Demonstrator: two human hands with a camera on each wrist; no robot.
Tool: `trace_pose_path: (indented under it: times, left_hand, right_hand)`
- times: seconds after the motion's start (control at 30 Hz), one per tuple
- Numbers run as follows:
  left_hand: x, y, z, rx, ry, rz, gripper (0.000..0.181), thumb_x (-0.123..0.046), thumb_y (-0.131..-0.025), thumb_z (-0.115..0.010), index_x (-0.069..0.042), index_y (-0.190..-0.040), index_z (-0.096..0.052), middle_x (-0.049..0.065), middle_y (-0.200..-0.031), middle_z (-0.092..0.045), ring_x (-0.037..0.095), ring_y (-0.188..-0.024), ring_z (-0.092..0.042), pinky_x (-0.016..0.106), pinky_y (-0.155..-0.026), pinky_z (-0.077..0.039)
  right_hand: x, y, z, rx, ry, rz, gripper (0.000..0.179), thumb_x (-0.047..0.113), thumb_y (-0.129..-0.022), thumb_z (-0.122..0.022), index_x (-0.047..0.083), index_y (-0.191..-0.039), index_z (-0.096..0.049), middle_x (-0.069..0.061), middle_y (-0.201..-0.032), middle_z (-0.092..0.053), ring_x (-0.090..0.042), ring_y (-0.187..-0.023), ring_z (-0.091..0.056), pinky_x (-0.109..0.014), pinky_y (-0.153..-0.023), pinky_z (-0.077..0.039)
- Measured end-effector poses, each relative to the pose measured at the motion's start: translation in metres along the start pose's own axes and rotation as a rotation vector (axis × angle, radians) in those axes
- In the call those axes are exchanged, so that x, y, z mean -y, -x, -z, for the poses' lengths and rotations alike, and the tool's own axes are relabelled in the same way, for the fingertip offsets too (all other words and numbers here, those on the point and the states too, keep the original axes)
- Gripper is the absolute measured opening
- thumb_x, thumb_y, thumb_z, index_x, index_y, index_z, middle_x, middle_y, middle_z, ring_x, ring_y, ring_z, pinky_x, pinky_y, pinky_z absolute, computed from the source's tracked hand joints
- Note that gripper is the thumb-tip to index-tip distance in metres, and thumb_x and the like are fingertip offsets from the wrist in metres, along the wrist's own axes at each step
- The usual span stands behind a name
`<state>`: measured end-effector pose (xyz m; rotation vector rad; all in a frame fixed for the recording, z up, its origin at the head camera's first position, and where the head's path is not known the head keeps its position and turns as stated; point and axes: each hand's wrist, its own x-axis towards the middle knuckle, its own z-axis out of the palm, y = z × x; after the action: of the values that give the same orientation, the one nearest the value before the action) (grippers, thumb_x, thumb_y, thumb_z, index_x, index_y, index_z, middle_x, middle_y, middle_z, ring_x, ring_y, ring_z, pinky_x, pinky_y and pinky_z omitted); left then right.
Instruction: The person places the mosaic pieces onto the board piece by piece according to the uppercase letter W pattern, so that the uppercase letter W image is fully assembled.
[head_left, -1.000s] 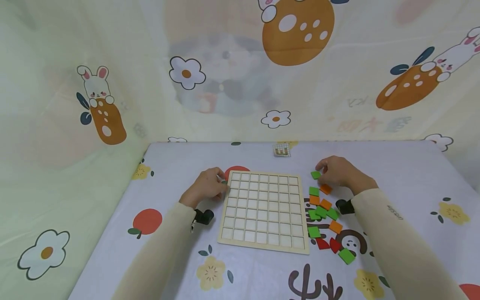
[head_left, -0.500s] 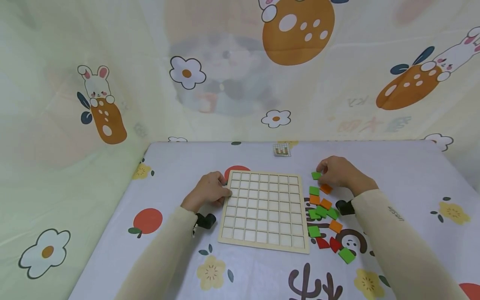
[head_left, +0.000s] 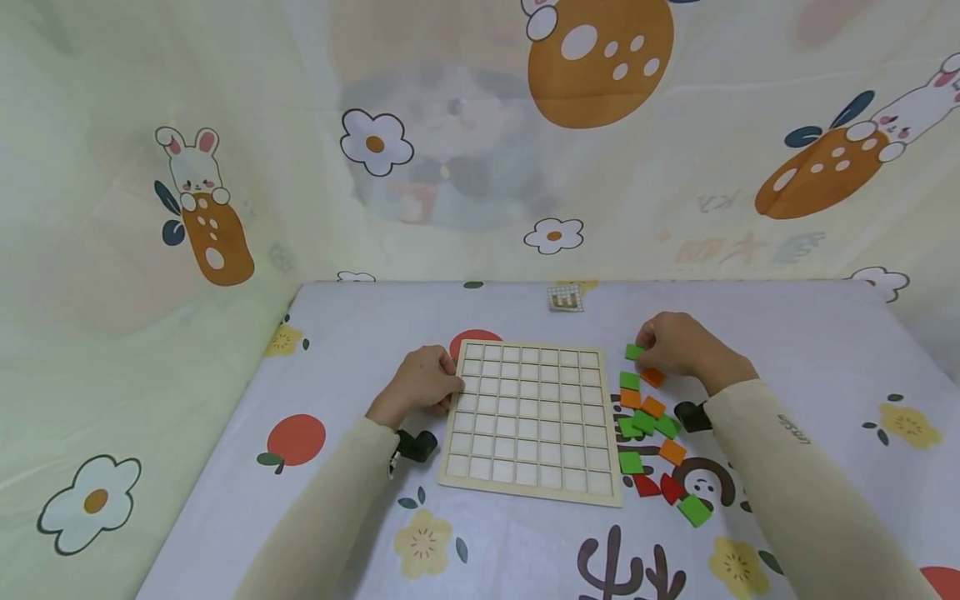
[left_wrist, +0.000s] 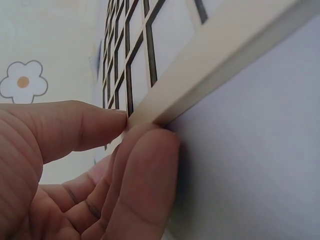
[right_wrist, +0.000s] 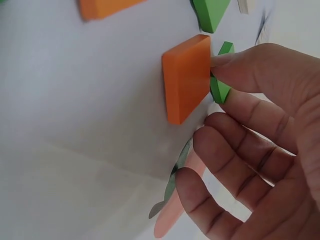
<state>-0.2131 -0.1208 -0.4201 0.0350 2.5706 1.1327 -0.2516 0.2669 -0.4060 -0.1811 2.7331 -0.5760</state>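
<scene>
A pale wooden grid board (head_left: 528, 421) with white square cells lies on the table. My left hand (head_left: 417, 382) is at its left edge. In the left wrist view the thumb (left_wrist: 107, 122) lies over the board's rim (left_wrist: 200, 65) and the index finger presses its outer side, so the rim is pinched between them. My right hand (head_left: 678, 343) is beyond the board's far right corner, and its thumb and index finger pinch a green tile (right_wrist: 220, 90). Right beside those fingertips lies an orange square tile (right_wrist: 187, 77). The right hand's other fingers are loosely curled.
Several green and orange tiles, among them a green tile (head_left: 630, 462), lie scattered along the board's right side with red curved pieces (head_left: 646, 485). A small printed card (head_left: 565, 298) lies at the table's back. A patterned cloth wall (head_left: 450, 250) rises behind.
My left hand has moved slightly right, and its thumb has come over the board's left rim. The right hand and the green tile have hardly moved.
</scene>
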Motion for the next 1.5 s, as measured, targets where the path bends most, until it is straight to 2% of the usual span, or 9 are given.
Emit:
trace_pose_path:
  times: [0.27, 0.4, 0.63, 0.83, 1.0, 1.13, 1.4, 1.5]
  left_hand:
    - [0.002, -0.001, -0.004, -0.014, 0.014, 0.009, 0.016, -0.009, -0.094, -0.072, -0.002, -0.097, -0.059, 0.011, -0.076, -0.069, 0.015, -0.055, -0.067, 0.027, -0.051, -0.058]
    - [0.004, -0.001, -0.006, -0.030, 0.001, 0.019, 0.016, -0.010, -0.095, -0.073, -0.003, -0.096, -0.059, 0.010, -0.075, -0.068, 0.016, -0.055, -0.066, 0.026, -0.050, -0.058]
    - [0.005, 0.001, -0.007, -0.037, 0.017, 0.009, 0.017, -0.011, -0.095, -0.073, -0.002, -0.097, -0.059, 0.011, -0.074, -0.068, 0.016, -0.055, -0.066, 0.027, -0.051, -0.058]
    - [0.005, 0.003, -0.007, -0.045, 0.028, -0.004, 0.016, -0.009, -0.094, -0.073, -0.002, -0.098, -0.059, 0.010, -0.073, -0.068, 0.015, -0.054, -0.066, 0.027, -0.051, -0.059]
    - [0.004, 0.003, -0.008, -0.043, 0.020, 0.001, 0.015, -0.009, -0.094, -0.072, -0.003, -0.098, -0.060, 0.009, -0.074, -0.069, 0.015, -0.055, -0.067, 0.027, -0.051, -0.059]
    - [0.003, 0.003, -0.008, -0.044, 0.025, -0.002, 0.015, -0.009, -0.094, -0.072, -0.002, -0.098, -0.060, 0.009, -0.074, -0.069, 0.015, -0.055, -0.067, 0.027, -0.051, -0.059]
    - [0.005, 0.005, -0.009, -0.045, 0.053, -0.019, 0.015, -0.009, -0.094, -0.073, -0.001, -0.099, -0.061, 0.009, -0.075, -0.069, 0.014, -0.054, -0.067, 0.027, -0.051, -0.059]
    - [0.006, 0.006, -0.009, -0.046, 0.063, -0.018, 0.016, -0.009, -0.093, -0.073, -0.002, -0.099, -0.060, 0.009, -0.076, -0.068, 0.014, -0.054, -0.066, 0.027, -0.051, -0.059]
  right_hand:
    - [0.002, 0.002, 0.001, -0.025, 0.034, 0.012, 0.029, 0.018, -0.089, -0.078, -0.004, -0.107, -0.070, -0.012, -0.091, -0.067, -0.025, -0.077, -0.058, -0.035, -0.066, -0.051]
    - [0.001, 0.001, -0.002, -0.063, 0.011, 0.003, 0.025, 0.016, -0.089, -0.077, -0.002, -0.106, -0.070, -0.014, -0.094, -0.067, -0.026, -0.078, -0.059, -0.035, -0.067, -0.053]
    - [-0.005, 0.000, -0.009, -0.148, -0.135, -0.014, 0.020, 0.017, -0.092, -0.074, 0.001, -0.103, -0.073, -0.014, -0.096, -0.069, -0.025, -0.080, -0.060, -0.031, -0.067, -0.053]
    - [-0.005, 0.002, -0.013, -0.163, -0.282, -0.011, 0.023, 0.016, -0.095, -0.069, 0.000, -0.112, -0.071, -0.013, -0.099, -0.068, -0.028, -0.087, -0.060, -0.029, -0.071, -0.052]
    - [-0.007, 0.002, -0.015, -0.182, -0.390, -0.015, 0.025, 0.014, -0.099, -0.065, -0.002, -0.117, -0.069, -0.018, -0.105, -0.068, -0.028, -0.088, -0.065, -0.026, -0.075, -0.057]
    - [-0.008, 0.001, -0.015, -0.173, -0.440, -0.042, 0.029, 0.013, -0.098, -0.067, -0.003, -0.122, -0.069, -0.020, -0.109, -0.068, -0.028, -0.087, -0.067, -0.025, -0.074, -0.058]
    - [-0.007, -0.004, -0.016, -0.144, -0.344, -0.065, 0.039, 0.015, -0.092, -0.074, 0.000, -0.128, -0.069, -0.017, -0.111, -0.062, -0.032, -0.101, -0.054, -0.033, -0.079, -0.050]
    - [-0.005, -0.004, -0.015, -0.136, -0.277, -0.053, 0.038, 0.014, -0.091, -0.074, 0.001, -0.127, -0.069, -0.016, -0.106, -0.062, -0.031, -0.096, -0.054, -0.034, -0.074, -0.049]
